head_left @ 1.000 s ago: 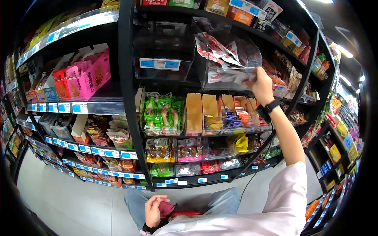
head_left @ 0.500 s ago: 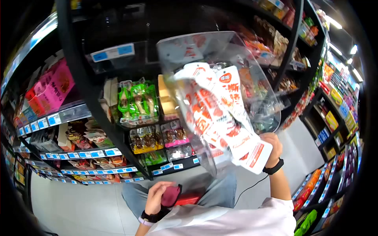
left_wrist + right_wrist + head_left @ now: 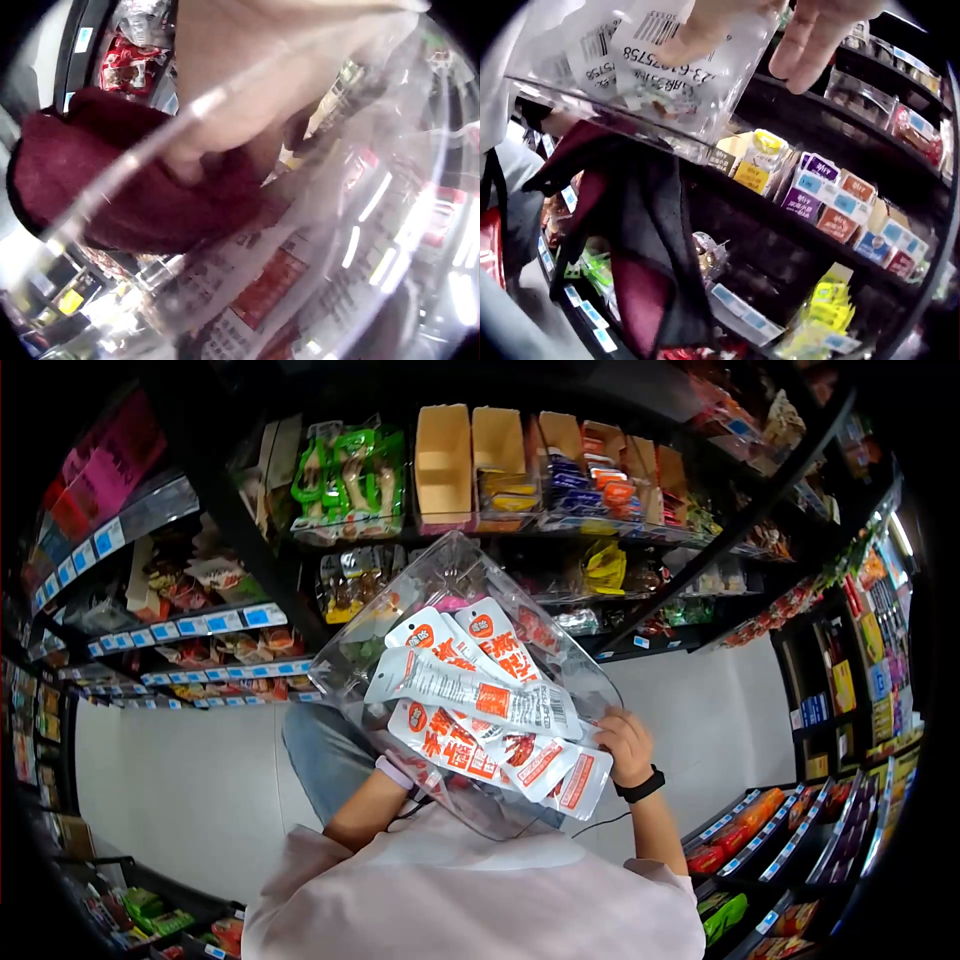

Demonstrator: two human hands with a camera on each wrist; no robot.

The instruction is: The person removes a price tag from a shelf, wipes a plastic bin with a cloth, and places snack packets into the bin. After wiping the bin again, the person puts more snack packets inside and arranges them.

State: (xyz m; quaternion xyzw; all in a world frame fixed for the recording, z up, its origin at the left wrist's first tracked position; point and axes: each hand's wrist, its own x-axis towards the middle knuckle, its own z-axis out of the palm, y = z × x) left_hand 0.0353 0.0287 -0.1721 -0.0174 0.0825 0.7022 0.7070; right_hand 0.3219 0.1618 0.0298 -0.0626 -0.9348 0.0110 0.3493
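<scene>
A clear plastic bin is tilted above the lap in the head view, with several white-and-red packets lying inside. My right hand grips its right side; in the right wrist view, fingers show beside the bin wall. Beneath the bin, my left hand is hidden from the head view. The left wrist view shows that hand with fingers curled into a maroon cloth, close against the clear plastic. This cloth hangs below the bin in the right wrist view.
Shelves with green packs, cardboard boxes and a yellow pack stand in front. More shelves are on the left and on the right. Grey floor shows around the legs.
The bin has come off the shelf, down and toward the body, with my right hand on it. My left hand has gone underneath with the cloth. The head view has tilted downward.
</scene>
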